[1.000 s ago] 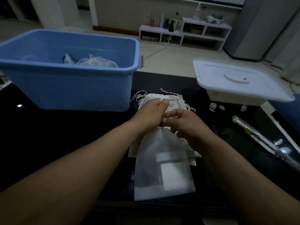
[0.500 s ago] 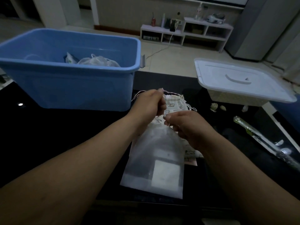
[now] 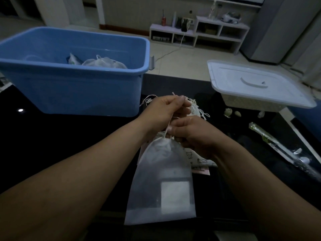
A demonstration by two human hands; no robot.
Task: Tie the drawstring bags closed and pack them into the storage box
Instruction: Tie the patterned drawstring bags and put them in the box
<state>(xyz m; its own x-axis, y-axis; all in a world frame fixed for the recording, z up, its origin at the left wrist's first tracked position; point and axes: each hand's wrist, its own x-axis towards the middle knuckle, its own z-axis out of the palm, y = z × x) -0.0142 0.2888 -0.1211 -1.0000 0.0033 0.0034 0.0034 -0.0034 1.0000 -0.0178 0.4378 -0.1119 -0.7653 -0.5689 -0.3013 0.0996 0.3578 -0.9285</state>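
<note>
Dark table (image 3: 69,136), drawstring bag (image 3: 161,180) lengthwise, mouth away, left hand (image 3: 165,110), right hand (image 3: 194,136) fingers (image 3: 178,124) pinching cord (image 3: 167,129)

The storage box (image 3: 73,87) stands far left on the table (image 3: 52,136), with bags (image 3: 104,62) in it. The lidded basket (image 3: 257,87) stands far right. The drawstring bag (image 3: 161,185) lies near centre, on a pile of bags (image 3: 199,160). A wrapped rod (image 3: 271,143) lies right.

No legible text, label, brand or number anywhere in view.

White lidded basket (image 3: 251,104), wrapped stick (image 3: 278,146) (far right).
</note>
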